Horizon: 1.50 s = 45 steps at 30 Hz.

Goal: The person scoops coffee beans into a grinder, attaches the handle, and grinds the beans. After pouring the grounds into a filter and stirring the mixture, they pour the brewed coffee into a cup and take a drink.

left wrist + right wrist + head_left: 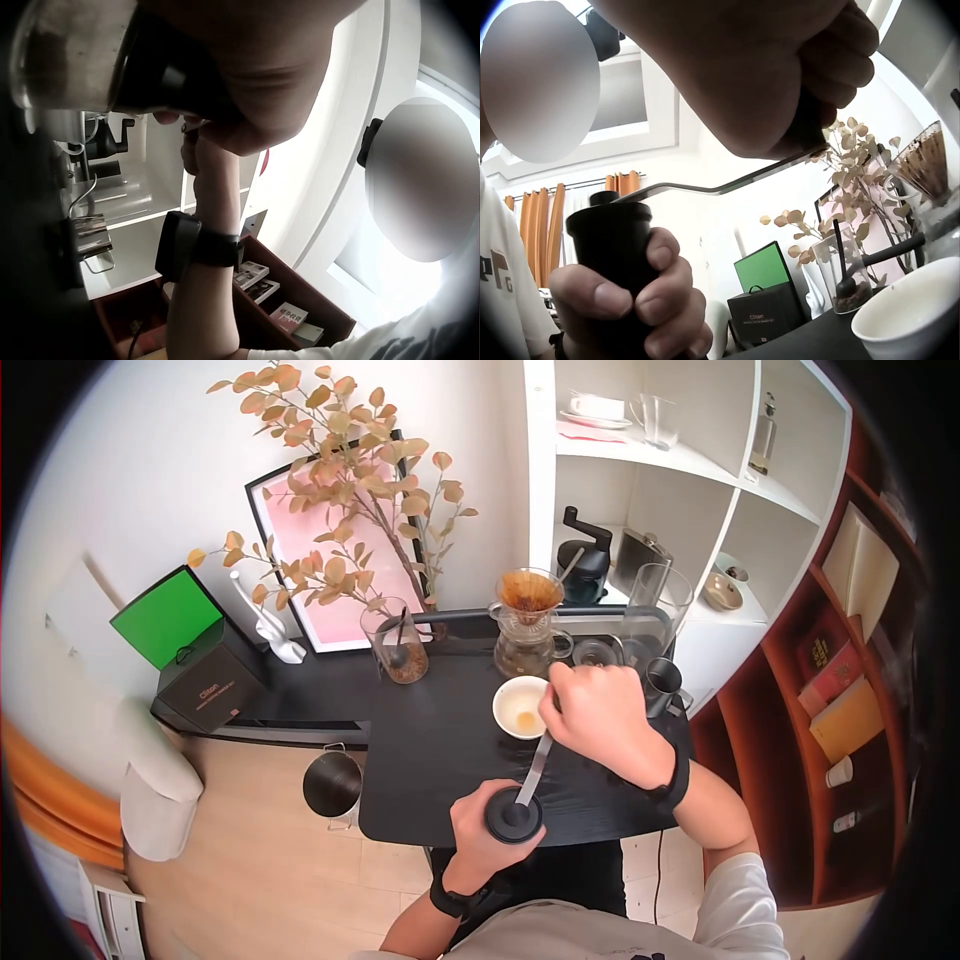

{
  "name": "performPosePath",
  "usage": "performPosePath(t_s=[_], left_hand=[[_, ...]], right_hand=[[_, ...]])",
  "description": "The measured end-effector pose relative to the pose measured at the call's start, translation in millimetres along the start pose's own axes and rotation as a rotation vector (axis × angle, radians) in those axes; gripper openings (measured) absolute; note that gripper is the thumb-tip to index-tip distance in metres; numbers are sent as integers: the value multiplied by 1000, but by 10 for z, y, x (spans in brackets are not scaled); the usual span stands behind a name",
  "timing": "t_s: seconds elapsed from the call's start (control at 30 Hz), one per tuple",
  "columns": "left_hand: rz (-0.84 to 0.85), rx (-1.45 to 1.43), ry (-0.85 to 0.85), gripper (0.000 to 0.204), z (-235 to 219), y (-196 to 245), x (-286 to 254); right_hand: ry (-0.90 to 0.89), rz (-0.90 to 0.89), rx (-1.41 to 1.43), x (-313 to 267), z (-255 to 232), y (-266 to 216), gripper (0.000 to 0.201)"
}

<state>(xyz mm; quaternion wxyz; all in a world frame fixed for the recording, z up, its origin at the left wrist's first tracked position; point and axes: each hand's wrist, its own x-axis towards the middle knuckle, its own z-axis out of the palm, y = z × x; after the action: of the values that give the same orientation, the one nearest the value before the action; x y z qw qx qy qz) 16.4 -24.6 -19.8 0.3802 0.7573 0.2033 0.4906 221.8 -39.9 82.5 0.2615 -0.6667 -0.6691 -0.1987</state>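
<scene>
The black grinder [500, 823] is held roughly upright by the left hand [468, 832] at the near edge of the bench [430, 780], its fingers and thumb wrapped round the dark body; the left forearm is extended away from the torso. A metal crank [535, 768] is run from the grinder's cap toward the far right, and its dark knob is clasped by the curled fingers of the right hand [605, 715]. The right arm is bent at the elbow, with the forearm slanted in from the near right and the hand carried above the bench. Black bands are worn on both wrists. Just left of the right hand, a white bowl [504, 712] is partly overlapped by it in the head view. Beyond the bowl, a glass server [520, 658] is topped by a dripper [530, 592] with a brown-stained lining. A dark mug [662, 678] is placed to the right. Farther left, brown contents and a black scoop are contained in a glass jar [408, 660]. At the far left, a black box [205, 685] is set before a green panel [165, 622]. Leafy branches [350, 480] are spread before a framed pink picture [330, 615], and cups are stored on white shelves [690, 470] at the far right.
</scene>
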Motion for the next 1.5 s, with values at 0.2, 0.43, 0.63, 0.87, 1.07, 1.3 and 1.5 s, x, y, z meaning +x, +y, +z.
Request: performPosePath(t_s=[0.2, 0.43, 0.63, 0.87, 1.07, 1.3, 1.5], left_hand=[[-15, 117, 97, 46, -56, -43, 117], [-99, 166, 226, 45, -128, -329, 381], [-85, 139, 82, 47, 66, -234, 368], [-1, 207, 18, 44, 201, -166, 331], [-111, 99, -54, 45, 233, -132, 320], [51, 468, 43, 38, 382, -21, 92], [358, 218, -9, 28, 245, -43, 261]], right_hand=[[-57, 85, -55, -199, -30, 54, 22], [-235, -64, 181, -707, -333, -397, 20], [-229, -389, 416, -730, -379, -788, 34], [-185, -680, 214, -401, -410, -1045, 32], [-239, -635, 229, -185, -346, -1108, 34], [-98, -258, 8, 244, -283, -1113, 36], [-133, -191, -87, 506, -213, -639, 32]])
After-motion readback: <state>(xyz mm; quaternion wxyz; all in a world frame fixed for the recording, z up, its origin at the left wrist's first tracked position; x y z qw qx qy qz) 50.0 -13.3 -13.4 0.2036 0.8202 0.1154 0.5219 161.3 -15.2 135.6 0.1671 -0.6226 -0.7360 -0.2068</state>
